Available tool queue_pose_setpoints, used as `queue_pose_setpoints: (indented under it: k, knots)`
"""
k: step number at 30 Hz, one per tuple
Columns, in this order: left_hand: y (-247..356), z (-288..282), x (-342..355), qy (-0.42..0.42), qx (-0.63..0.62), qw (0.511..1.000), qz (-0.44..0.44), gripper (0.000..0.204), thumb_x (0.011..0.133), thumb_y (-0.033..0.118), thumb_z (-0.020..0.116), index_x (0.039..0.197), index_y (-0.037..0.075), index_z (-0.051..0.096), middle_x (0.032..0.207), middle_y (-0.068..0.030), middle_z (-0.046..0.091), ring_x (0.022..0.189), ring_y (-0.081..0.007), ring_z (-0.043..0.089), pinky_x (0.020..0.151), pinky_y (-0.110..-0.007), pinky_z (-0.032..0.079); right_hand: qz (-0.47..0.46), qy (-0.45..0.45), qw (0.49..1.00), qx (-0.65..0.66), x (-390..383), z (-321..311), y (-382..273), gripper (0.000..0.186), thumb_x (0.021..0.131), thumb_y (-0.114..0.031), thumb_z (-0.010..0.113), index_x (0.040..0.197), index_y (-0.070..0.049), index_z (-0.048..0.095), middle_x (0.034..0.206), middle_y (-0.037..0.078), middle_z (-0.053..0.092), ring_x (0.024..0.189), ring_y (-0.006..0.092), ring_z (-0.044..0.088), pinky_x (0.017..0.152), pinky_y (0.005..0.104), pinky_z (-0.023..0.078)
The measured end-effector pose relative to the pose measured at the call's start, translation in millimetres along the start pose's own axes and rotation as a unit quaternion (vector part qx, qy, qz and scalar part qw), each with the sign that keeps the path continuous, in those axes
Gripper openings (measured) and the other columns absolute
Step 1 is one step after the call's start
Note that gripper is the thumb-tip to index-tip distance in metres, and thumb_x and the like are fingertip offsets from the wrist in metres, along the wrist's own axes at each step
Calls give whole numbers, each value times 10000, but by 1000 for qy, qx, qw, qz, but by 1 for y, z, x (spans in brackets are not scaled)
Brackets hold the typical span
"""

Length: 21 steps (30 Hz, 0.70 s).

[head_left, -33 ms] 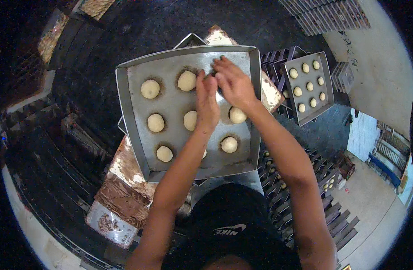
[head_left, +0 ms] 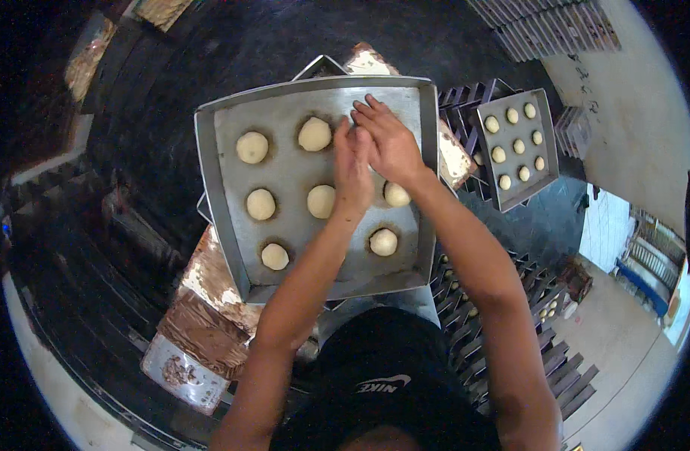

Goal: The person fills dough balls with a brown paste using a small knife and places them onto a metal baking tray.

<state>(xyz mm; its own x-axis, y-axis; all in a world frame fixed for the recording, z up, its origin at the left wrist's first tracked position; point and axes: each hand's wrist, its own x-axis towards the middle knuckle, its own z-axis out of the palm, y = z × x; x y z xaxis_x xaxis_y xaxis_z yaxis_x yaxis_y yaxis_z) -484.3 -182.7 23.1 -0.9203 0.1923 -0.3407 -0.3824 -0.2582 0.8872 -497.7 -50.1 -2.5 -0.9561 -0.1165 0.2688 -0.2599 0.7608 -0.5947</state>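
Note:
A deep metal baking tray [head_left: 285, 174] lies in front of me with pale round dough balls [head_left: 315, 134] in rows on its greased bottom. Over its far right part, my left hand [head_left: 354, 167] and my right hand [head_left: 392, 143] are brought together, palms facing and fingers pointing away from me. Whatever lies between the palms is hidden. Closest to my left hand are the far middle ball and the centre ball [head_left: 321, 201]. Another ball [head_left: 396, 194] sits just below my right wrist, partly covered. My left forearm hides most of the near middle ball.
To the right, a second tray [head_left: 529, 139] of smaller-looking dough balls rests on stacked dark trays. More stacked trays [head_left: 503, 331] stand at my right side. A stained board and a pan [head_left: 187, 372] with brown smears are at the lower left. Racks [head_left: 544, 30] line the upper right.
My left hand has shifted slightly right toward my right hand, and the dark gap between them has closed. The tray and dough balls stay in place.

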Motion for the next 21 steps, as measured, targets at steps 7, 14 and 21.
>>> queue_pose_setpoints:
  k: [7,14,21]
  knots:
    - [32,-39,-45,110,-28,993,35,605,1078,289,519,1537,-53,324,1536,-206,428,1432,-303,417,1192,-415,325,46,-129,982,-131,25,-12,-27,488,995,-354,591,1344,-14,610,1465,207,542,1432,387,435,1189,547,338]
    - [22,-79,15,148,-270,950,-45,571,1071,388,510,1445,-35,427,1350,-147,556,1268,-282,540,1104,-384,410,-101,-26,994,-28,60,68,-65,407,994,-238,584,1302,21,646,1409,205,594,1392,402,485,1181,491,382]
    - [59,-82,-86,118,15,989,88,444,1050,203,599,1418,-21,491,1379,-157,588,1256,-233,572,1085,-376,430,-93,-70,980,-163,56,62,-75,520,987,-218,586,1458,-15,506,1446,198,557,1401,409,460,1189,501,352]
